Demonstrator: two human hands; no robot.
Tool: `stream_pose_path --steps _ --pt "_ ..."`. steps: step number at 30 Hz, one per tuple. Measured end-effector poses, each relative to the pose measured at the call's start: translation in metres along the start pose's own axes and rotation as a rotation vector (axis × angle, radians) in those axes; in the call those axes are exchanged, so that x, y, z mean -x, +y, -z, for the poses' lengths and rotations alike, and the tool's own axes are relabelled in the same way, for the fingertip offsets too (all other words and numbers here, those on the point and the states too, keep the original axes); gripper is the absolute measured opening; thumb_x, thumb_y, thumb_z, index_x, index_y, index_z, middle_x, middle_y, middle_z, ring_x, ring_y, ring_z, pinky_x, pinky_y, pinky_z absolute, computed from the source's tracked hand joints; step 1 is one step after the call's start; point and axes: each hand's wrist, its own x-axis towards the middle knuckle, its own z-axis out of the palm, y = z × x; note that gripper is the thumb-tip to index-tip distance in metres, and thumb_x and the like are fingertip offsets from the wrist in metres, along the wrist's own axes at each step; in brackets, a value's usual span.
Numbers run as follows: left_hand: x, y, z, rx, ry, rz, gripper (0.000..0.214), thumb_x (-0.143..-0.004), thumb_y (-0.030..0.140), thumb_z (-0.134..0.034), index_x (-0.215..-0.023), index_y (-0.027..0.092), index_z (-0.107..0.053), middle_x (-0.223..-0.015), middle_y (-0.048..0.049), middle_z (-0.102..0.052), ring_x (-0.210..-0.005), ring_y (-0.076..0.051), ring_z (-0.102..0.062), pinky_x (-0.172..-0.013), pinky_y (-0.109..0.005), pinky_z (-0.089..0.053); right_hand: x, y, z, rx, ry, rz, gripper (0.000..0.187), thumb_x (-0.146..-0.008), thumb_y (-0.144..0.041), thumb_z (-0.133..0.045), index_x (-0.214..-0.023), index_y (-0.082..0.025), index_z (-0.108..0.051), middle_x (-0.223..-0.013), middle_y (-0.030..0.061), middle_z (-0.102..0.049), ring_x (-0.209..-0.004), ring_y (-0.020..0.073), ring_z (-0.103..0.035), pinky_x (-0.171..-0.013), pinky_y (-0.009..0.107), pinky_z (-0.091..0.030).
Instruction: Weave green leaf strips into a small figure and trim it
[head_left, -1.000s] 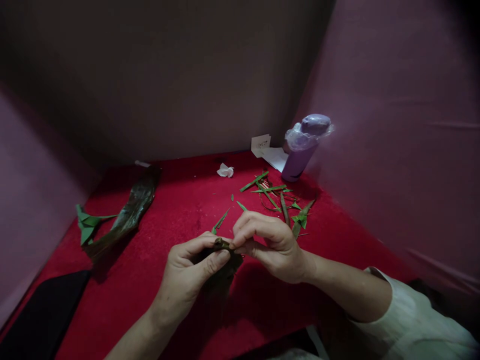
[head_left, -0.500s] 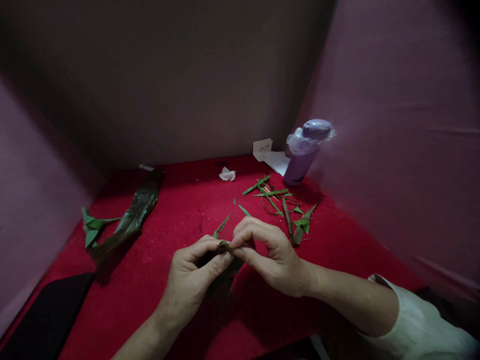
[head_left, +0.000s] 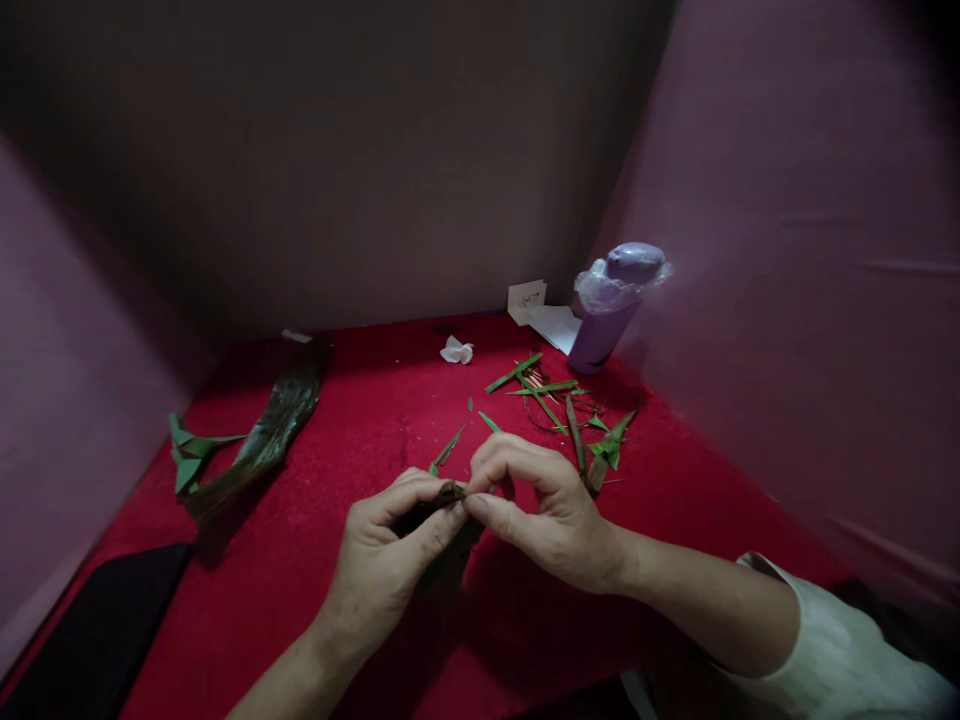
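Both my hands meet over the red cloth near its front edge. My left hand (head_left: 386, 560) pinches a dark folded leaf piece (head_left: 442, 494) between thumb and forefinger, and more of the leaf hangs down below the hand. My right hand (head_left: 536, 505) is closed in a pinch on the same leaf piece at its top end. The fingertips of both hands touch around it. A white sleeve covers my right forearm at the lower right.
Green leaf strips and scraps (head_left: 559, 410) lie scattered just beyond my right hand. A purple bottle (head_left: 609, 305) with plastic wrap stands at the back right beside white paper (head_left: 544, 310). A long dark leaf (head_left: 266, 435) and a folded green leaf shape (head_left: 187, 455) lie at the left. A black object (head_left: 97, 630) sits at the front left.
My hands have stayed together on the leaf piece, with small finger shifts. The view has tilted slightly, so everything sits a little lower in the picture.
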Motion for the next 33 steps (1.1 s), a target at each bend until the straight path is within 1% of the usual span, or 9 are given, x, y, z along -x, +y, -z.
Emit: stream_pose_path --steps 4,9,15,21,25,29,33 --pt "0.0003 0.0012 -0.0009 0.015 0.015 -0.029 0.009 -0.075 0.025 -0.072 -0.080 0.019 -0.075 -0.074 -0.0045 -0.065 -0.071 -0.015 -0.056 -0.063 -0.026 -0.045 -0.0001 -0.0016 -0.0005 0.012 0.028 0.010 0.009 -0.081 -0.011 -0.059 -0.075 -0.017 -0.058 -0.075 0.0014 -0.055 -0.070 0.0127 -0.052 -0.066 0.028 -0.045" --pt "0.0003 0.0005 0.0000 0.025 0.011 -0.061 0.011 -0.074 0.023 -0.072 -0.084 0.021 -0.076 -0.077 -0.0049 -0.067 -0.073 -0.016 -0.057 -0.065 -0.026 -0.046 -0.0011 -0.0022 0.0015 0.002 -0.015 0.053 0.007 -0.081 -0.011 -0.059 -0.079 -0.018 -0.060 -0.079 0.0025 -0.055 -0.074 0.0140 -0.054 -0.070 0.030 -0.047" --pt "0.0003 -0.0021 0.0008 0.032 0.028 -0.074 0.013 -0.075 0.021 -0.072 -0.086 0.026 -0.076 -0.080 -0.0028 -0.069 -0.077 -0.015 -0.058 -0.070 -0.026 -0.046 -0.0019 -0.0007 0.0026 0.017 -0.037 0.074 0.006 -0.082 -0.012 -0.061 -0.082 -0.018 -0.062 -0.081 0.0027 -0.055 -0.075 0.0136 -0.054 -0.069 0.028 -0.048" --pt "-0.0004 -0.0034 0.0008 0.020 0.028 -0.072 0.014 -0.074 0.020 -0.072 -0.087 0.024 -0.076 -0.080 -0.0035 -0.069 -0.075 -0.015 -0.059 -0.068 -0.026 -0.047 -0.0012 -0.0011 0.0033 0.046 -0.042 0.082 0.006 -0.082 -0.011 -0.059 -0.081 -0.017 -0.062 -0.079 0.0027 -0.056 -0.074 0.0132 -0.054 -0.069 0.028 -0.048" --pt "0.0002 -0.0008 -0.0001 -0.006 0.012 -0.075 0.011 -0.074 0.021 -0.072 -0.085 0.022 -0.076 -0.077 -0.0043 -0.067 -0.073 -0.015 -0.058 -0.066 -0.026 -0.047 -0.0005 -0.0024 0.0028 0.061 -0.022 0.043 0.007 -0.083 -0.011 -0.058 -0.079 -0.017 -0.060 -0.076 0.0019 -0.057 -0.072 0.0133 -0.054 -0.068 0.028 -0.047" --pt "0.0009 0.0038 -0.0025 -0.027 0.013 -0.110 0.011 -0.075 0.021 -0.071 -0.085 0.022 -0.076 -0.076 -0.0035 -0.066 -0.070 -0.015 -0.058 -0.063 -0.025 -0.046 0.0007 -0.0028 0.0001 0.069 0.020 0.014 0.007 -0.083 -0.013 -0.057 -0.077 -0.016 -0.060 -0.073 0.0020 -0.058 -0.067 0.0127 -0.053 -0.063 0.027 -0.046" --pt "0.0004 0.0053 -0.0041 -0.094 0.042 -0.184 0.012 -0.074 0.020 -0.071 -0.085 0.022 -0.076 -0.075 -0.0038 -0.067 -0.070 -0.016 -0.059 -0.063 -0.026 -0.047 0.0027 -0.0015 -0.0039 0.102 0.056 0.046 0.007 -0.083 -0.013 -0.058 -0.077 -0.016 -0.060 -0.071 0.0026 -0.059 -0.066 0.0130 -0.053 -0.062 0.027 -0.045"
